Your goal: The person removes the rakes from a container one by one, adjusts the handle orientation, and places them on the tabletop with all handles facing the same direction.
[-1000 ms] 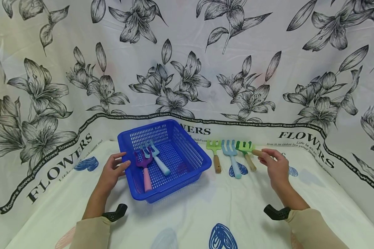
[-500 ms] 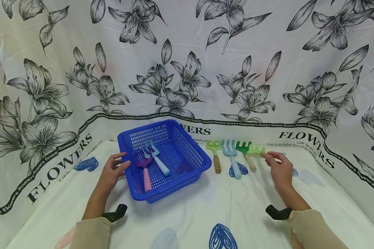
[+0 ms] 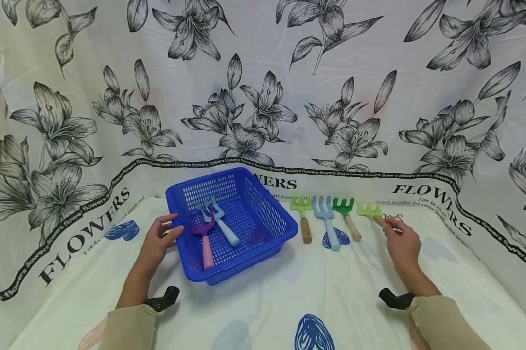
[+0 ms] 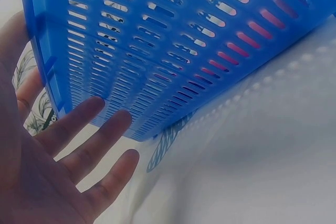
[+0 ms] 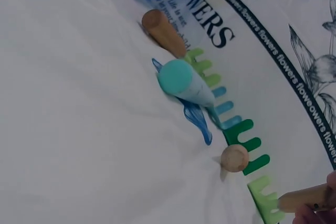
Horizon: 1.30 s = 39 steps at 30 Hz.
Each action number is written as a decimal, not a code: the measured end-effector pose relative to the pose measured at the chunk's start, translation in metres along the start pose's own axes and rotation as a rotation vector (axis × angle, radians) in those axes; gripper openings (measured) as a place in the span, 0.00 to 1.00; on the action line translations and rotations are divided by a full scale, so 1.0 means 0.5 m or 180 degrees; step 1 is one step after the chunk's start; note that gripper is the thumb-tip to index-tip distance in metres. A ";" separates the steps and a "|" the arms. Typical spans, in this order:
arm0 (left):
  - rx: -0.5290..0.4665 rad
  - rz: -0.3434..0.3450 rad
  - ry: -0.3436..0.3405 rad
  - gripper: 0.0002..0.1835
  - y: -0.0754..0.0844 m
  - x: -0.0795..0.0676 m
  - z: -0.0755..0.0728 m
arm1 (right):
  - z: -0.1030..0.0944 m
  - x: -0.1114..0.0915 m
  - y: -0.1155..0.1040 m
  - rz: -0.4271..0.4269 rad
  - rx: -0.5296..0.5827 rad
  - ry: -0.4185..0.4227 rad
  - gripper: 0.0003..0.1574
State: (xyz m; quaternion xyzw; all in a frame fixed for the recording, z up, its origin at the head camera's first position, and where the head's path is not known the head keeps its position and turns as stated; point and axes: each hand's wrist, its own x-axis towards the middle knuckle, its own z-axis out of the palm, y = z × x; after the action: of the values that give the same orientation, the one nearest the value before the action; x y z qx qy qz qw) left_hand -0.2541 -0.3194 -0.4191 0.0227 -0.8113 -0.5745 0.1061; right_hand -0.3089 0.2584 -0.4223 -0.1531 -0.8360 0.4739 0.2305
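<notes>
OK, my R hand (image 3: 404,243) pinches light-green plastic rake (image 3: 369,212) by wooden handle (image 3: 378,220), tines fwd-L of grip; L hand (image 3: 157,244) loose on blue plastic basket (image 3: 250,257). Prob. placing step; next needs soft release.

The blue basket (image 3: 250,257) blocked the way just right of the left hand (image 3: 160,238). Left of the right hand (image 3: 401,240), the yellow-green fork (image 3: 304,221), light-blue fork (image 3: 327,224) and dark-green fork (image 3: 350,227) stood in a row, their heads close together, the handles spread wider. Between the forearms, nearer the person, bare cloth (image 3: 333,287) offered passage, as it did right of the right hand. Beyond both hands, a flowered hanging (image 3: 302,141) closed the far side.
</notes>
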 end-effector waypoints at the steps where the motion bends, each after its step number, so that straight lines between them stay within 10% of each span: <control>1: -0.0005 -0.0003 0.0001 0.37 0.000 0.001 0.000 | -0.001 0.002 0.003 -0.0017 -0.0035 0.0006 0.19; 39: 0.0004 -0.0031 0.0010 0.37 0.000 0.000 0.000 | 0.001 0.041 0.085 -0.0074 -0.0541 -0.0561 0.22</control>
State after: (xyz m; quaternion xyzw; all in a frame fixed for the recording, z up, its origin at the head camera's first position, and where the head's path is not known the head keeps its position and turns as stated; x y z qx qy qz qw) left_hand -0.2543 -0.3192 -0.4191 0.0276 -0.8114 -0.5745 0.1046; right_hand -0.3249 0.2890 -0.4544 -0.1202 -0.8919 0.4102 0.1477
